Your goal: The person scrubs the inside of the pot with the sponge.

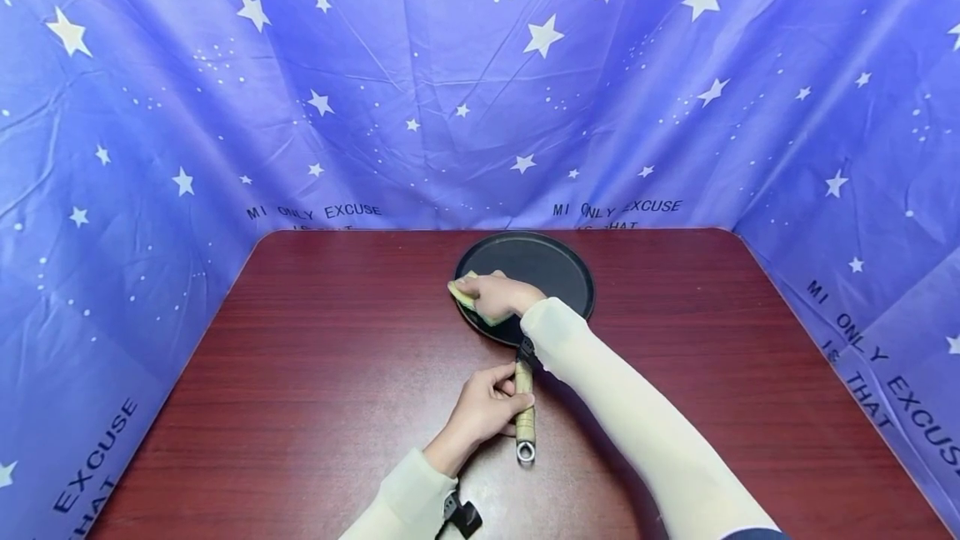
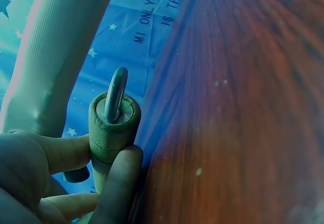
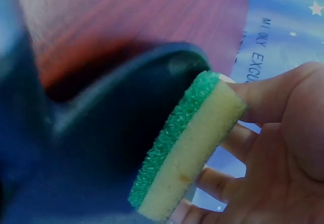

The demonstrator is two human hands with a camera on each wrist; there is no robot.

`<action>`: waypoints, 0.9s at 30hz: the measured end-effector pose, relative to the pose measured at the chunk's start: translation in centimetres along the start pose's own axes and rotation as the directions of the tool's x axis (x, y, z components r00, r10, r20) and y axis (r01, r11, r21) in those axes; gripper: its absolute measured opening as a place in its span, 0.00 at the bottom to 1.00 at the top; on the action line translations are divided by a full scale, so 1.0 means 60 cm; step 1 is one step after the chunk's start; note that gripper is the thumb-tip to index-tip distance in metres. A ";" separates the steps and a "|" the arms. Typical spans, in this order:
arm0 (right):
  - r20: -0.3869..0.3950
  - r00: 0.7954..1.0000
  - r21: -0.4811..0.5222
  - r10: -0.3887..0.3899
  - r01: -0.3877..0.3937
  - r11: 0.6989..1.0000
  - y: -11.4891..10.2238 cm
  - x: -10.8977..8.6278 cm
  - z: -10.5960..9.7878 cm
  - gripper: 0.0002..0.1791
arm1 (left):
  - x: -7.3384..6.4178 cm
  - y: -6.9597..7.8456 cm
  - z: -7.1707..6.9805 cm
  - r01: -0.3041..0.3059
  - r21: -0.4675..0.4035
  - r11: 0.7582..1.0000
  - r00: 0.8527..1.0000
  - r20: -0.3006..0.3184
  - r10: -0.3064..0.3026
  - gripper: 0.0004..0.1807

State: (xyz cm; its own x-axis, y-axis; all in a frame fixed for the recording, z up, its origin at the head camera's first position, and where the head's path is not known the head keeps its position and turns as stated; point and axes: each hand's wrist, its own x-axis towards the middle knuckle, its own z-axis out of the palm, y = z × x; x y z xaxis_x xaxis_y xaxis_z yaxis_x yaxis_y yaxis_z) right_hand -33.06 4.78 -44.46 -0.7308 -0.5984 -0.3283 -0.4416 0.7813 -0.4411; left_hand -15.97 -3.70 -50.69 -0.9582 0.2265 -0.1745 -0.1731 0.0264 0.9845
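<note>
A round black frying pan (image 1: pixel 536 257) lies on the table, its light wooden handle (image 1: pixel 525 419) pointing toward the near edge. My left hand (image 1: pixel 483 407) pinches that handle between thumb and fingers; the metal hanging ring (image 2: pixel 117 95) at its end shows in the left wrist view. Over the pan's left side, my right hand (image 1: pixel 504 297) holds a two-layer sponge (image 3: pixel 177 150), yellow with a green scrubbing face. The green face is turned to the pan, at its left rim. My right forearm hides part of the pan's near right side.
The dark red wooden table (image 1: pixel 315 340) stretches out on both sides of the pan. A blue curtain (image 1: pixel 420 65) with white stars and lettering hangs behind and beside it. Black camera straps (image 1: pixel 461 515) sit at the wrists.
</note>
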 end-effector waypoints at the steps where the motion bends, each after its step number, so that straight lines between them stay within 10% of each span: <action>1: 0.000 1.000 -0.003 0.015 -0.015 1.000 0.000 0.003 -0.002 0.33 | 0.000 0.000 0.000 0.001 -0.004 1.000 1.000 -0.001 -0.001 0.33; 27: -0.140 0.963 -0.140 0.229 -0.248 0.959 0.032 0.060 -0.017 0.40 | 0.004 -0.004 -0.001 0.003 0.017 1.000 1.000 -0.007 -0.003 0.33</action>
State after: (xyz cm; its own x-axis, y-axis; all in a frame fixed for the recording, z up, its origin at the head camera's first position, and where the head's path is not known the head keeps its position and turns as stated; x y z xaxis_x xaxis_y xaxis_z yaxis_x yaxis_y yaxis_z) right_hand -37.05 4.28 -45.65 -0.8779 -0.3730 -0.3002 -0.3152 0.9222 -0.2242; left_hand -16.14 -3.70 -50.96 -0.9592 0.2197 -0.1778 -0.1724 0.0440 0.9841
